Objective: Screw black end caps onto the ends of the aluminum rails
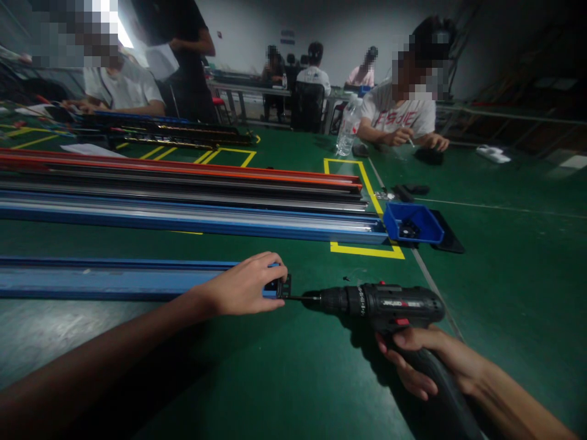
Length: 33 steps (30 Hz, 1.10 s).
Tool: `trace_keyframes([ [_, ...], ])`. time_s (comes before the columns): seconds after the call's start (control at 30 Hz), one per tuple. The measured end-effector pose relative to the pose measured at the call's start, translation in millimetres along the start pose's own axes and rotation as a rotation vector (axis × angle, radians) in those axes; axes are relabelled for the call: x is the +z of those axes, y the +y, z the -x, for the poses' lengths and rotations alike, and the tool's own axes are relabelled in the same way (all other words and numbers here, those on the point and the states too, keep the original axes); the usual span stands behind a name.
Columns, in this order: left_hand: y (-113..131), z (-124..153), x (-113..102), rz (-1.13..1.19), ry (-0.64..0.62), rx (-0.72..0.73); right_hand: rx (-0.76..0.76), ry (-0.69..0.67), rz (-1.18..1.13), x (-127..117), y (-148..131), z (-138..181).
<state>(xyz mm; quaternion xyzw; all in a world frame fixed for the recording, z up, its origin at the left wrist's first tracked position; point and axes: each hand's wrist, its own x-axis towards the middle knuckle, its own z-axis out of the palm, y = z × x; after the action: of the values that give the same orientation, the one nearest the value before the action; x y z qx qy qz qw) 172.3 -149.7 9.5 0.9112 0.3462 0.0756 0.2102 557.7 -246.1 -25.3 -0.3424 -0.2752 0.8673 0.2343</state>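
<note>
A long blue metal rail lies across the green table, its right end under my left hand. The fingers of that hand are wrapped over the rail end, where a small black end bracket sits. My right hand grips the handle of a black cordless drill, held level and pointing left. Its long thin bit reaches the bracket at the rail's end; whether it sits in a screw is too small to tell. A small black screw lies just above the chuck.
Farther back lie an orange rail, black rails and another blue rail. A blue bin with small black parts stands by their ends. Behind are a plastic bottle and a seated person handling something small. Other people are around.
</note>
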Motion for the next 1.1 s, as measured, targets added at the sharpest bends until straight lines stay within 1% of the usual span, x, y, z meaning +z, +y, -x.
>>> trace_keyframes([
  [0.2, 0.2, -2.5, -1.1, 0.004, 0.000, 0.010, -0.002, -0.011, -0.012, -1.0, 0.2, 0.1],
  [0.37, 1.2, -1.6, -1.8, 0.016, -0.018, -0.012, -0.006, -0.018, -0.023, -1.2, 0.9, 0.7],
  [0.67, 0.2, -0.2, 0.1, 0.011, -0.001, -0.004, -0.012, -0.014, -0.031, -0.1, 2.2, -1.0],
  [0.9, 1.5, 0.2, -0.9, 0.005, 0.013, -0.010, 0.001, 0.026, -0.032, 0.4, 2.0, -1.4],
  [1.1, 0.0, 0.2, 0.7, 0.015, 0.025, 0.005, -0.005, 0.003, -0.016, 0.4, 1.1, -0.8],
])
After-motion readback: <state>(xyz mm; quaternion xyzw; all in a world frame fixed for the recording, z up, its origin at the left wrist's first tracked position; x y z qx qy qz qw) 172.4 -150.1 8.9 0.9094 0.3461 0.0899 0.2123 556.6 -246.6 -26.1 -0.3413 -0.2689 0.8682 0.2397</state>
